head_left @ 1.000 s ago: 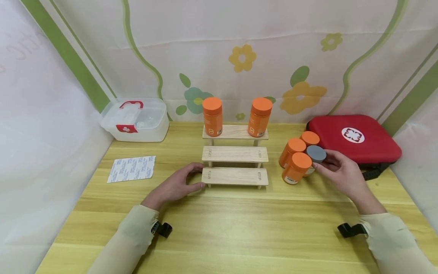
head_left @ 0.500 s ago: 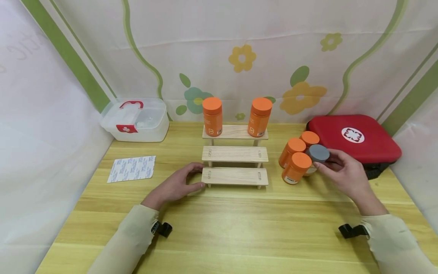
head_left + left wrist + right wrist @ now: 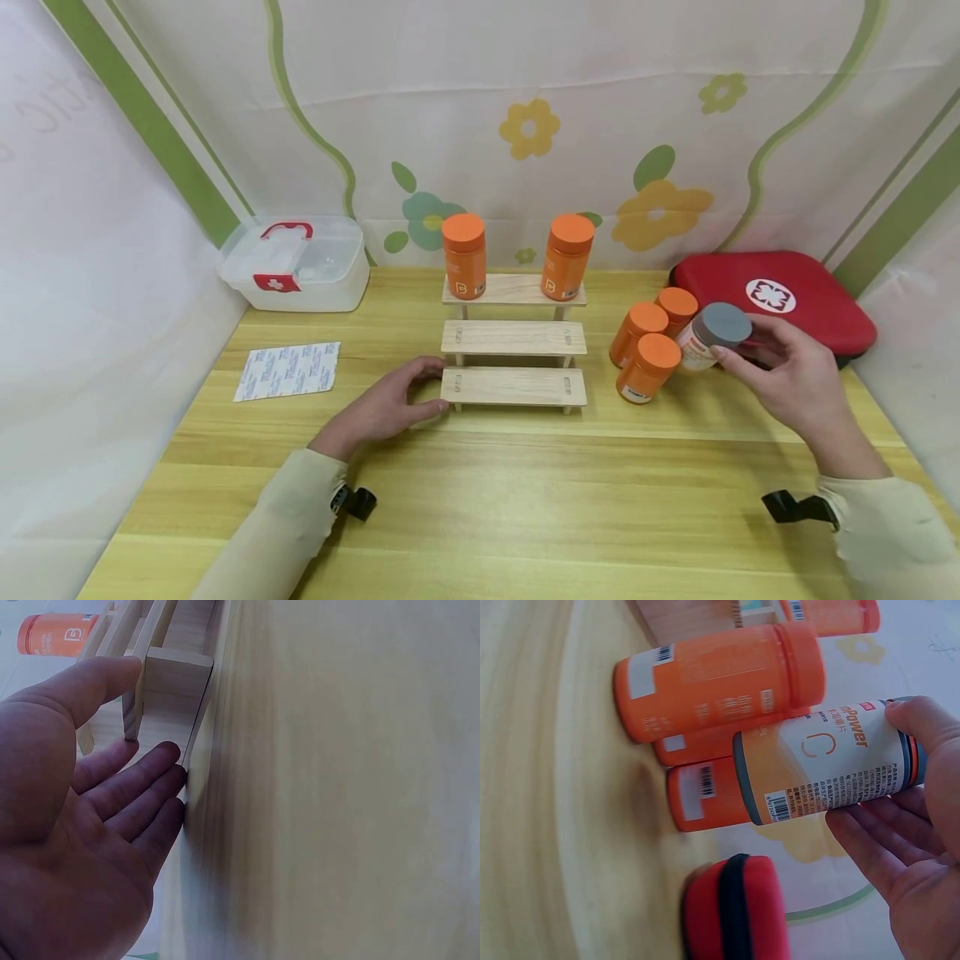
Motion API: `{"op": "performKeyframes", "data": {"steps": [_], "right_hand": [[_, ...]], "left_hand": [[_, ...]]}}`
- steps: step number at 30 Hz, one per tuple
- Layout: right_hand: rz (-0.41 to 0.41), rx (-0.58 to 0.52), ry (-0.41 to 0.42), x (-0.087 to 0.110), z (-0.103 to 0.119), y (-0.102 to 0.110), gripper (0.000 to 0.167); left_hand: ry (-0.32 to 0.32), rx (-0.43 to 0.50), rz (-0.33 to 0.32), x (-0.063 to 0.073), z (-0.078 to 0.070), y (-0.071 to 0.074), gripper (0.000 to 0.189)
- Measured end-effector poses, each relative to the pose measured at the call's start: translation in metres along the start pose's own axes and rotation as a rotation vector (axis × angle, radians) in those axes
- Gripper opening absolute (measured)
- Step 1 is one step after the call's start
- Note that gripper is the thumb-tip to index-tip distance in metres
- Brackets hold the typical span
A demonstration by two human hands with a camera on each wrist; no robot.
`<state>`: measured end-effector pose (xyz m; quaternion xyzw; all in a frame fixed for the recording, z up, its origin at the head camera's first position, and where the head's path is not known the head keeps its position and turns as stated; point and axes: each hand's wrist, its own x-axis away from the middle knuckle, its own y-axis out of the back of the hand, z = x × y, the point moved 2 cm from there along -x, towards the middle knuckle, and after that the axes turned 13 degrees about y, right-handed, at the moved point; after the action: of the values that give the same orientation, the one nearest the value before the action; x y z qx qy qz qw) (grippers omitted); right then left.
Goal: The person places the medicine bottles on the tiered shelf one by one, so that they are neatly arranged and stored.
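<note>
My right hand [image 3: 798,375] grips a white-and-orange pill bottle [image 3: 825,761] by its grey cap end. The bottle tilts, raised beside several orange bottles [image 3: 648,368] standing in a cluster at the right. Thumb and fingers lie on opposite sides of it in the right wrist view. At the lowest step's left end, my left hand [image 3: 390,402] holds the three-tier wooden rack [image 3: 513,386]. In the left wrist view its thumb and index finger touch the step's two edges. On the top step stand two orange bottles, one left [image 3: 465,258] and one right [image 3: 567,258].
A red first-aid case [image 3: 810,308] lies behind the right hand. At the back left stands a clear first-aid box [image 3: 330,287] with a red handle. A printed white sheet [image 3: 288,371] lies on the wooden table [image 3: 525,500] in front of it.
My right hand has lifted the grey-capped bottle and drawn it up and to the right, away from the orange bottles, tilting it. The left hand stays at the rack.
</note>
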<state>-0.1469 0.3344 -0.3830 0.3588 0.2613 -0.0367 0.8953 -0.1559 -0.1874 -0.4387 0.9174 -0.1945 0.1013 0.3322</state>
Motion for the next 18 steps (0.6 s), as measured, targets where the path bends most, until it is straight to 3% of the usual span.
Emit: {"op": "performKeyframes", "data": {"steps": [7, 18], "right_hand": [[-0.061, -0.003, 0.083, -0.004, 0.012, 0.008, 0.059], [-0.192, -0.133, 0.266, -0.02, 0.035, 0.019, 0.061]], "left_hand": [[-0.001, -0.006, 0.0, -0.001, 0.001, 0.0, 0.062], [0.018, -0.006, -0.001, 0.0, 0.001, 0.0, 0.063]]}}
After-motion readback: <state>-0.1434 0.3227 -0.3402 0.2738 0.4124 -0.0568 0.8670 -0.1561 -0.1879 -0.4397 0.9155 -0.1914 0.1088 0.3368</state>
